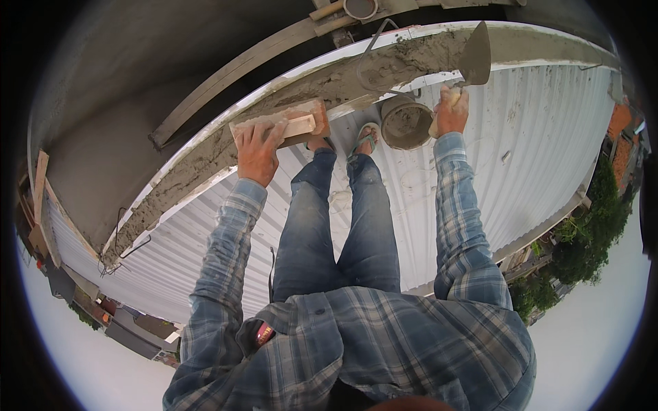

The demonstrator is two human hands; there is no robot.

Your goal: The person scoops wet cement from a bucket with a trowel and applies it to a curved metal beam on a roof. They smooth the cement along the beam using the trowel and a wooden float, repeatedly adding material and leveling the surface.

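Observation:
My left hand [255, 152] grips a mortar-smeared wooden float [298, 123], held over the near edge of a long strip of rough grey mortar [397, 60]. My right hand [451, 113] is closed on the handle of a pointed trowel [475, 55], whose mortar-coated blade points away from me over the strip's right part. Between my hands, a grey bucket [387, 103] with mortar inside stands on white corrugated metal roofing [521, 151], near my sandaled feet. A bent metal bar [363, 64] crosses the strip.
Beyond the strip lie a dark recess, a long timber [226, 72], a round container [360, 7] and a grey plastered surface [82, 171]. Boards [40, 185] and bent rods [133, 252] are at left. Trees [582, 246] and rooftops [622, 137] show past the roof edge at right.

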